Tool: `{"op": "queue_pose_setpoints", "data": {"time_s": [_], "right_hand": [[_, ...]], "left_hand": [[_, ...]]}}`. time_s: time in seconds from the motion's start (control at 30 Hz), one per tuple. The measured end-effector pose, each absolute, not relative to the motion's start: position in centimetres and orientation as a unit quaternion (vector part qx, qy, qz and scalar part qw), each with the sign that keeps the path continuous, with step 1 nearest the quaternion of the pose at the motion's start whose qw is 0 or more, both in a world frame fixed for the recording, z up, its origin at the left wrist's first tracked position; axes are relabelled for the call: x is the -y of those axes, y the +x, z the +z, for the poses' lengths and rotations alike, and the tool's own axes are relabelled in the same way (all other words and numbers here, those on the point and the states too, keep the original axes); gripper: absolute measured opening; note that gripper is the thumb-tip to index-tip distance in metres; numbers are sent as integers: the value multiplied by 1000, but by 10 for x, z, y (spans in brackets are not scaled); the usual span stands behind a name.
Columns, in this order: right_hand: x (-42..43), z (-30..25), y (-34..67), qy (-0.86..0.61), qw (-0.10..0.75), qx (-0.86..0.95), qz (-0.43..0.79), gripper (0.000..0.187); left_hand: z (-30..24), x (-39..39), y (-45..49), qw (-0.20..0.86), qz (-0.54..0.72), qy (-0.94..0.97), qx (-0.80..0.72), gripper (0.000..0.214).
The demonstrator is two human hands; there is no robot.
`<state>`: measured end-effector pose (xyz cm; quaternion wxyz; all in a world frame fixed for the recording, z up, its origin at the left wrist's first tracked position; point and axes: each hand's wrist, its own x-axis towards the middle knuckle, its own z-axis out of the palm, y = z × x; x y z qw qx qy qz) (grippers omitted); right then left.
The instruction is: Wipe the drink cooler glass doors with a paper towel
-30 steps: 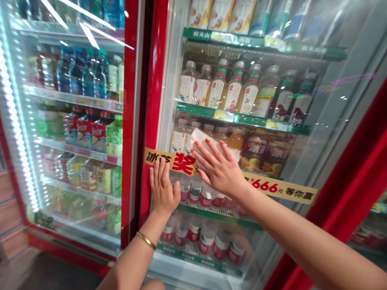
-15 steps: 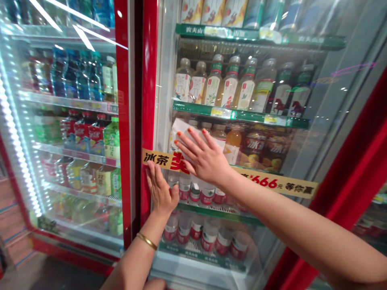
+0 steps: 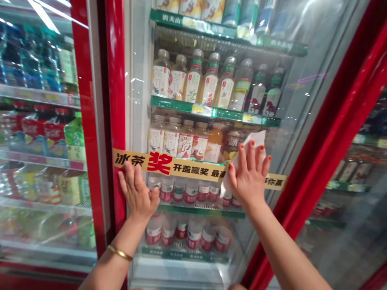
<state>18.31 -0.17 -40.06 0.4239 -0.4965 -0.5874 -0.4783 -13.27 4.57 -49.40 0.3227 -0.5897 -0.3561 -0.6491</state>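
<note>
My right hand [image 3: 249,177] lies flat on the glass door [image 3: 193,139] of a drinks fridge, pressing a white cloth or paper wipe [image 3: 255,141] against the pane. The wipe shows above my fingers and below the palm. My left hand [image 3: 137,191], fingers apart, rests on the door's left side beside the red frame [image 3: 116,80], just under the end of a yellow promotional strip [image 3: 169,165] with Chinese lettering. It holds nothing. A gold bangle [image 3: 120,253] circles my left wrist.
Behind the glass, green-edged shelves hold rows of bottled teas and drinks [image 3: 196,78]. Another lit fridge door with bottles [image 3: 39,137] stands to the left, and a red-framed door [image 3: 338,181] to the right. Reflections streak the panes.
My right hand and the wipe have slid rightward along the glass. My left hand stays near the strip's end. The view has swung to the right and closer to the door.
</note>
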Motion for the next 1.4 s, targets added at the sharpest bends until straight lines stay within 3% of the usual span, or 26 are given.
{"op": "queue_pose_setpoints", "data": {"time_s": [0.07,0.17,0.27,0.47,0.7,0.8,0.93,1.07,1.23,1.4], "right_hand": [[-2,-400,151,-525,447,561,-457,78],[-5,-427,94,-447,381,659,-470,70],[0,-465,106,-439,355,680,-468,70],[15,-481,206,-640,502,440,-381,79],[-2,-466,60,-476,449,634,-412,87],[7,-481,96,-513,444,615,-402,85],[19,-500,195,-627,500,483,-352,80],[11,-505,189,-640,545,430,-328,77],[1,-532,108,-572,473,554,-378,86],[18,-573,149,-545,451,581,-401,88]], "left_hand": [[-496,-46,-135,331,-644,-596,347,77],[-498,-45,-137,336,-624,-610,354,76],[-500,-43,-135,318,-607,-624,376,80],[-505,-44,-127,333,-587,-630,384,83],[-506,-43,-132,330,-589,-631,384,82],[-506,-42,-131,324,-592,-630,384,82],[-507,-41,-128,321,-593,-628,388,83],[-505,-36,-124,306,-602,-627,389,84],[-500,-23,-120,276,-592,-643,399,86],[-497,-19,-121,293,-578,-647,403,89]]}}
